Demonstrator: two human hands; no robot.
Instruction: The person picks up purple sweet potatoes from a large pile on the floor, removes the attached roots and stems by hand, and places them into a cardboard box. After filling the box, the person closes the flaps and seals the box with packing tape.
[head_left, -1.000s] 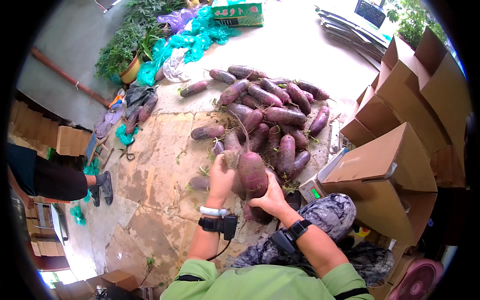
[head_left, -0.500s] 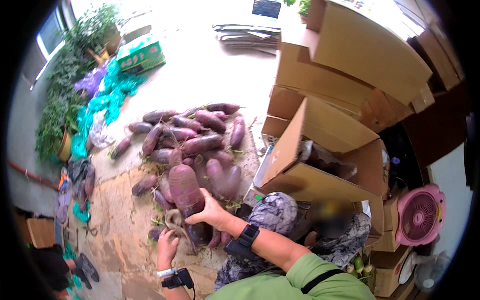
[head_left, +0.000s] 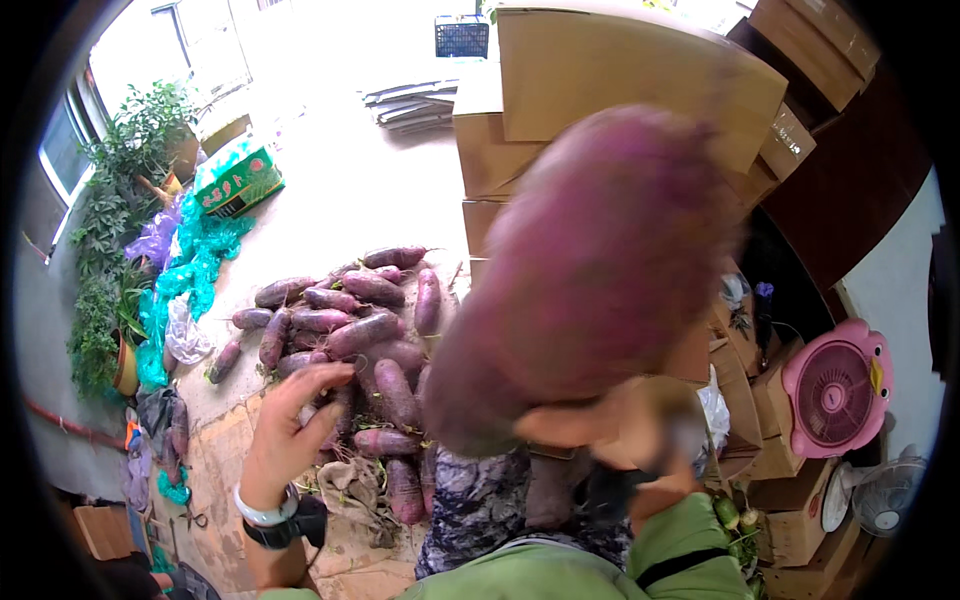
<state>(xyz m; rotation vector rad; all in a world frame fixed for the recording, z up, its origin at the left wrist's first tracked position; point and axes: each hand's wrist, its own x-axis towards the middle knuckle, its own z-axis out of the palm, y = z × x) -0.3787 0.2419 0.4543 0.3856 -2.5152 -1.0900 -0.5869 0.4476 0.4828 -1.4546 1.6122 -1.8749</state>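
A large purple radish (head_left: 610, 250) is raised close to the camera and blurred by motion. My right hand (head_left: 605, 425) grips it from underneath, and part of that hand is smeared. My left hand (head_left: 285, 425) hovers at the near left side of the radish pile, fingers loosely bent, thumb apart, with nothing visible in it. Several purple radishes (head_left: 375, 330) lie heaped on the floor ahead of me. A crumpled brownish cloth (head_left: 355, 490) rests at the pile's near edge, beside an upright-lying radish (head_left: 404, 490).
Cardboard boxes (head_left: 640, 60) stand at the right, partly hidden by the raised radish. A pink fan (head_left: 840, 390) is farther right, near green radishes (head_left: 735, 515). Along the left wall are plants (head_left: 110, 240), teal plastic bags (head_left: 205, 260) and a green carton (head_left: 240, 180).
My right hand has lifted the radish from the pile, up and to the right. My left hand has moved up and away from the cloth. The view has shifted to the right.
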